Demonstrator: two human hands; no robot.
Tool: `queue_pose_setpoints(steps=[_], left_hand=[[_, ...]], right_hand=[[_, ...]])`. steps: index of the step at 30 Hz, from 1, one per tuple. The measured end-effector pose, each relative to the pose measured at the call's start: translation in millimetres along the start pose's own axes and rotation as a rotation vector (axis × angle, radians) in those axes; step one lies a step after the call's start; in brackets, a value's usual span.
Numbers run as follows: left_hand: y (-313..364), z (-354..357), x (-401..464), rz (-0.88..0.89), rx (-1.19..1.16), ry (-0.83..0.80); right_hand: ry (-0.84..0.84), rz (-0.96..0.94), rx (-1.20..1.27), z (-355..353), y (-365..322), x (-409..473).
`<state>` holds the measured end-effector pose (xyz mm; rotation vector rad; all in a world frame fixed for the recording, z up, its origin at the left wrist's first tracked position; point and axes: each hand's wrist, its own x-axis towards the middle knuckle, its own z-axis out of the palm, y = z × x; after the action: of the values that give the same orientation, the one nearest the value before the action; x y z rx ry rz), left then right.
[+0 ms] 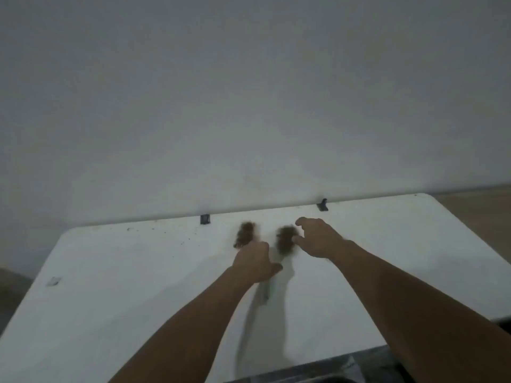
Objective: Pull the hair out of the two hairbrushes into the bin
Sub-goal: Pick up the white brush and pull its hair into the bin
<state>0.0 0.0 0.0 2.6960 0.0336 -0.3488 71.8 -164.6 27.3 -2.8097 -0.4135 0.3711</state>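
Hairbrushes clogged with brown hair, both blurred, lie near the far edge of a white table (138, 272): the left brush (246, 233) at about 11 o'clock from the left hand (255, 261), whose fingers are curled around its handle. At 3 o'clock, the right brush (286, 240) sits just beside the right hand (318, 239), fingers spread apart.

On the white table (138, 272) are counted two hair-filled brushes, one left (245, 234) and one right (286, 240), two bare hands, left (255, 261) and right (318, 237), and two dark clips at its far edge, (205, 219) and (322, 205).
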Motion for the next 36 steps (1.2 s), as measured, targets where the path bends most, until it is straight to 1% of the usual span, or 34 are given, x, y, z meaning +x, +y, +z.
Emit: queue_pose_setpoints(steps=[4,8,11,15,17,20,22,24,27,31,34,36], left_hand=[[1,15,4,-0.023,0.042,0.004],[1,26,8,-0.043,0.066,-0.031],[2,29,8,-0.067,0.010,-0.029],[4,25,7,-0.117,-0.151,-0.076],[4,23,10,-0.155,-0.298,-0.098],[4,23,12,-0.216,-0.547,-0.142],[5,24,10,-0.211,-0.689,-0.185],[4,26,9,-0.177,-0.711,-0.205],[6,29,8,-0.127,-0.685,-0.204],[16,30,9,-0.023,-0.669,-0.207],[31,29,6,-0.002,-0.748,-0.273],[41,28,3,0.002,-0.808,-0.307]], right_hand=[[-0.027,-0.009,0.012,11,0,0],[-0.060,0.006,0.044,26,3,1],[-0.056,0.049,0.104,37,5,1],[0.030,0.099,0.247,43,6,0],[0.076,0.190,0.417,44,9,1],[0.141,0.412,0.897,39,11,-2],[0.131,0.520,1.180,34,13,-5],[0.089,0.556,1.306,30,16,-8],[0.054,0.549,1.370,27,25,-16],[0.079,0.482,1.335,21,36,-28],[0.069,0.411,1.289,19,41,-39],[0.096,0.369,1.286,20,46,-46]])
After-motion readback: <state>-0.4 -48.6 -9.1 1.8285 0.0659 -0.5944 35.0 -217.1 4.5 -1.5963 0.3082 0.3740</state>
